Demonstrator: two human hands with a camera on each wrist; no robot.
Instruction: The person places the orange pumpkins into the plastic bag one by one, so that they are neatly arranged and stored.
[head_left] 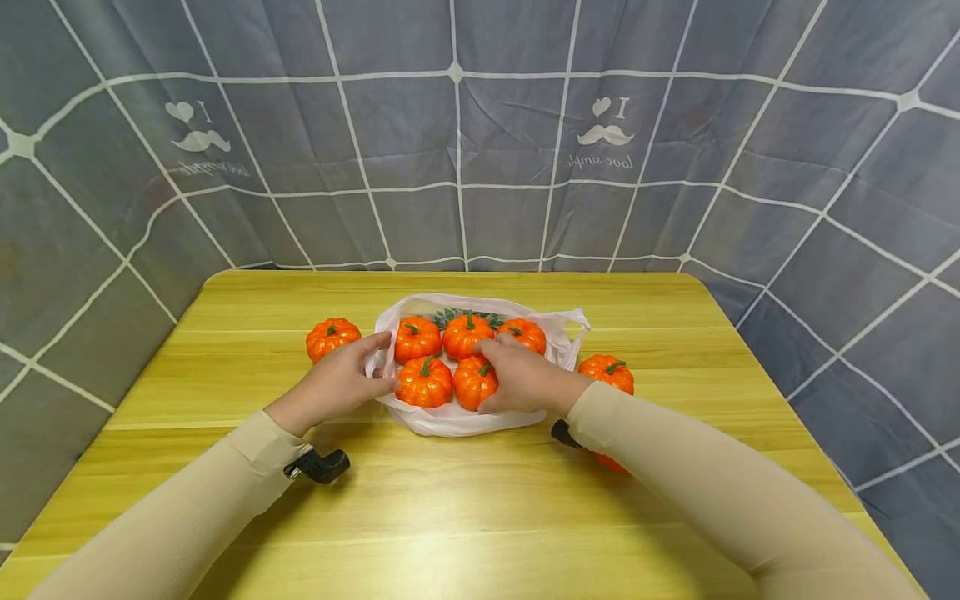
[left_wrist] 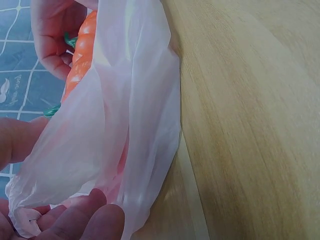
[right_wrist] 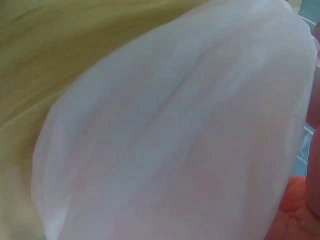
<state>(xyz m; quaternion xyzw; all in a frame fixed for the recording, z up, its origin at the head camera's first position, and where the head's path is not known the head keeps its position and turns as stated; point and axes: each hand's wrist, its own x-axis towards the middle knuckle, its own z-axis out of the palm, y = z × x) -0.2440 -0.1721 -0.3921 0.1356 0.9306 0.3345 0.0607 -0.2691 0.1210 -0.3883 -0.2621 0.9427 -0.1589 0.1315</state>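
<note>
Left hand [head_left: 337,385] pinches the left rim of the white plastic bag [head_left: 465,423]; right hand [head_left: 528,375] curls its fingers round the near-right pumpkin [head_left: 472,385] inside the mouth. Four more sit in the bag, three in the far row and one [head_left: 425,383] near left, so five look bagged, the gripped one perhaps not yet released. Three remain out on the table [head_left: 450,525]: a left pumpkin [head_left: 332,337], a right pumpkin [head_left: 604,372], and a nearer pumpkin [head_left: 611,464] mostly hidden by the right sleeve [head_left: 697,467].
</note>
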